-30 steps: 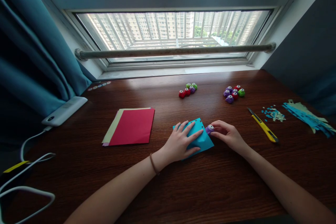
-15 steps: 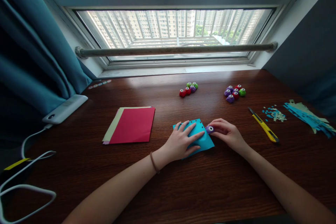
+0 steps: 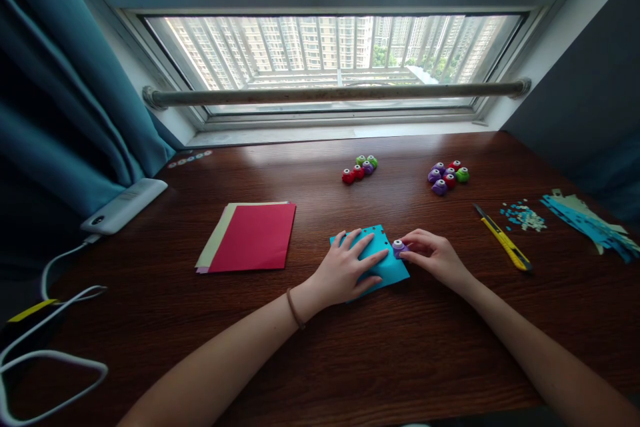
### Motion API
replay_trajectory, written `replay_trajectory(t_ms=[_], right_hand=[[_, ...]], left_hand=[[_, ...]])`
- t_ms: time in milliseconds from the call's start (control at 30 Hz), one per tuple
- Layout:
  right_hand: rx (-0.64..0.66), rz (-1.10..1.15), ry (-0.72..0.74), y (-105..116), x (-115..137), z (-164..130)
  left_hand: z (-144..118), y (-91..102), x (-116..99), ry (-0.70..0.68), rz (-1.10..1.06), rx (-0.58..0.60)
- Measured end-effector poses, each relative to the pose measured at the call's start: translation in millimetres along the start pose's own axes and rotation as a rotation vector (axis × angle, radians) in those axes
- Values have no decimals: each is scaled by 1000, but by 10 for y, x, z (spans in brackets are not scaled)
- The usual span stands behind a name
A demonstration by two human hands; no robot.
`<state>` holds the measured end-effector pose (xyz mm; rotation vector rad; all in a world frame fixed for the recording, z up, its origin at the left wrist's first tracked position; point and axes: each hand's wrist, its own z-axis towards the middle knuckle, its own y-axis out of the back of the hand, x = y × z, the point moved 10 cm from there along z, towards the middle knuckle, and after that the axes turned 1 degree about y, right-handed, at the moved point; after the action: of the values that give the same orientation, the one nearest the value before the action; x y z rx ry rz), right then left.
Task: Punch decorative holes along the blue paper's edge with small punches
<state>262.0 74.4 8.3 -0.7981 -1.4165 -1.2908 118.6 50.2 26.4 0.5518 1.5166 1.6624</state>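
Observation:
Spread flat, my left hand [image 3: 350,270] presses a blue sheet of paper [image 3: 395,271] onto the dark wooden table. Small cut-out holes run along the sheet's far edge and upper right side. Between thumb and fingers, my right hand [image 3: 434,257] grips a purple craft punch [image 3: 399,249] with a white top. The punch sits upright at the sheet's right edge, close to my left fingertips. Whether the paper is inside its slot cannot be made out.
Craft punches stand in two groups, one at the back middle [image 3: 358,172] and one further right [image 3: 439,186]. A yellow utility knife [image 3: 505,240], paper confetti [image 3: 524,217] and cut strips [image 3: 590,223] lie right. Coloured paper [image 3: 255,238] and a white power bank [image 3: 125,205] are left.
The purple punch has turned from tilted to upright in my right hand, staying by the sheet's right edge. My left hand keeps its place on the paper.

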Motion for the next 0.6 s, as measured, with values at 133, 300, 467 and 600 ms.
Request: replay_trajectory(t_ms=[133,300,467,600], right_hand=[[13,47,-32,-35,-20,-2],[40,83,-12,-101,27,-14],[33,17,38,-102,76,-28],[3,-235,150,-63,167,-24]], left_hand=[[3,12,-3,1,0,-5],[11,17,2,7,-15,-4],[11,9,20,25,-39,1],[15,-16,22,30,-58,26]])
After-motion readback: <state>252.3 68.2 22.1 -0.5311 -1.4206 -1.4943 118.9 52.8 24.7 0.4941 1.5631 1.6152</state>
